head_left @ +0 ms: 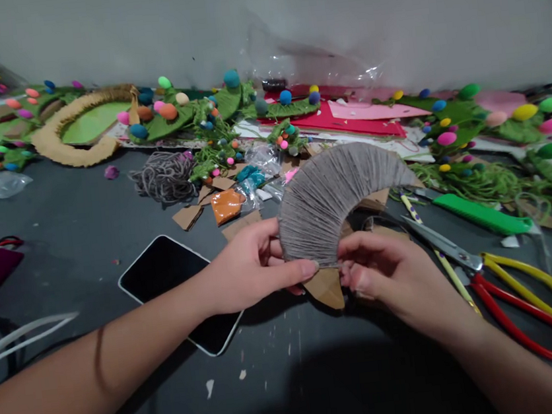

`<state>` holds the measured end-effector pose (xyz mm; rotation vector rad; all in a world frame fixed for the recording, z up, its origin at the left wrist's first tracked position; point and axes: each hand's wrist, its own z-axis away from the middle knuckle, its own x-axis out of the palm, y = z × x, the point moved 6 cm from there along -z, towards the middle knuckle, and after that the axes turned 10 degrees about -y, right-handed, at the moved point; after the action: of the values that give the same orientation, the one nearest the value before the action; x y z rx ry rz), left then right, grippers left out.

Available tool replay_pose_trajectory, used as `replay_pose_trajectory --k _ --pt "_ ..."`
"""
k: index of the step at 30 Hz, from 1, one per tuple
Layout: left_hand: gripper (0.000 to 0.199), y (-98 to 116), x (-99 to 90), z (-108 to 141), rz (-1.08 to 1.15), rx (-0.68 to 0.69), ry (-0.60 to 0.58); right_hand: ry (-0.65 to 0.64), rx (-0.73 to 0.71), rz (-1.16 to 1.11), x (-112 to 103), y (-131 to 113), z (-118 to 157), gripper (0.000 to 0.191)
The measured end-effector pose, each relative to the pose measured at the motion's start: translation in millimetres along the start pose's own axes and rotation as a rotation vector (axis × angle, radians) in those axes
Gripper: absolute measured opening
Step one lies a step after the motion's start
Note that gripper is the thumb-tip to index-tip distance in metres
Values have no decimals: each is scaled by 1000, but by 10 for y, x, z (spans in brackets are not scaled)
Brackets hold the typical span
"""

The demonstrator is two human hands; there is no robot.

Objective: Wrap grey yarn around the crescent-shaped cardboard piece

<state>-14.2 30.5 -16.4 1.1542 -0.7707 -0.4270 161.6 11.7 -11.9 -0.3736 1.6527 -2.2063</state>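
A cardboard crescent (326, 288) is held up above the table, most of it wound with grey yarn (324, 195). Bare brown cardboard shows at its lower tip. My left hand (257, 265) is closed on the crescent's left side, its thumb lying across the front by the last turns of yarn. At the inner edge, my right hand (389, 280) is closed in a pinch where the yarn seems to run into its fingers; the fingertips partly hide it. Under my left wrist lies a phone (161, 270) with a dark screen.
Scissors (476, 264) with red and yellow handles and a green-handled cutter (483, 213) lie at the right. A loose heap of grey yarn (165, 176), cardboard scraps (187, 217) and a fringed tan crescent (56, 142) are farther back. Green pompom-trimmed pieces (171, 122) line the wall.
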Motion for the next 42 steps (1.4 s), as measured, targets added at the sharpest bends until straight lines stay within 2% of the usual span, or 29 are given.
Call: replay_pose_trajectory --k 4,6,11,14,17,22,25,29,33,37,42 --pt "31 -22 12 6 -10 5 -23 53 -48 -13 -42 -51 4 27" --pt "32 -53 35 10 -10 -15 -50 37 -53 14 -10 -72 -1 26" --pt "28 -26 92 -3 -16 31 -88 33 17 27 2 -26 15 31" --pt "17 86 43 15 -91 144 42 22 38 21 -25 -5 32 34" --pt "13 185 -12 73 -190 210 187 35 54 -8 -48 10 47 32" --pt "11 198 19 98 -250 147 150 109 52 -352 -77 81 59 37" --pt "12 201 16 93 -254 136 154 121 63 -462 -68 112 53 36" --pt "18 181 -26 104 -255 91 212 79 107 -418 -21 145 71 38" --pt "22 128 -22 105 -195 24 183 92 142 -288 -23 160 124 40" --pt "20 133 -6 94 -177 24 147 81 176 -250 2 124 144 40" --pt "18 147 -5 105 -259 17 136 59 50 -317 50 16 135 40"
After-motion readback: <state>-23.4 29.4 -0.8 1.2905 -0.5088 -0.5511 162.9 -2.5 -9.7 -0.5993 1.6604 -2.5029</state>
